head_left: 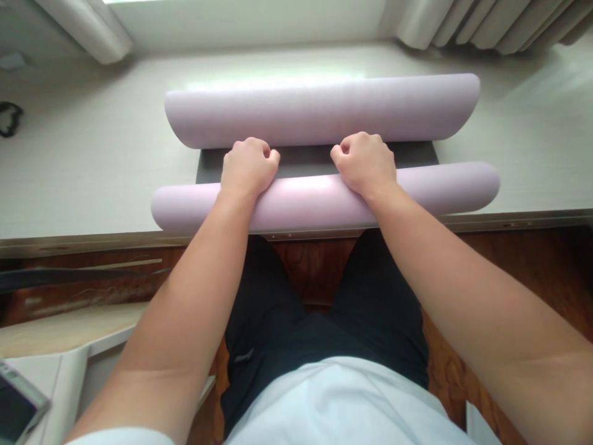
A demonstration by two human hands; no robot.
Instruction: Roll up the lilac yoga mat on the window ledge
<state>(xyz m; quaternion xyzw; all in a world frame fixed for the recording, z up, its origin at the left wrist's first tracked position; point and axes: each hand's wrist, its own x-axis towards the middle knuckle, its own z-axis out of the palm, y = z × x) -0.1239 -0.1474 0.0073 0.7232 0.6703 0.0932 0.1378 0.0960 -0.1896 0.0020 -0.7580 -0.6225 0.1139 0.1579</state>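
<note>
A pale pink mat (319,111) with curled long edges lies on the white ledge, a dark grey strip (306,159) showing in the middle. Its near curled edge (315,199) runs under both my wrists. My left hand (250,162) is closed over the near curl, left of centre, thumb against the bent index finger. To the right, my right hand (365,162) is closed in the same way over that curl. The knuckles of both hands point toward the far curl. The undersides of my fingers are hidden, so their exact hold does not show.
Grey curtains (504,25) hang at the back right. A dark ring-shaped object (9,118) lies on the white ledge (88,142) at far left. Below are my dark trousers (273,309) and a brown wooden floor (500,259). White furniture (69,371) stands at lower left.
</note>
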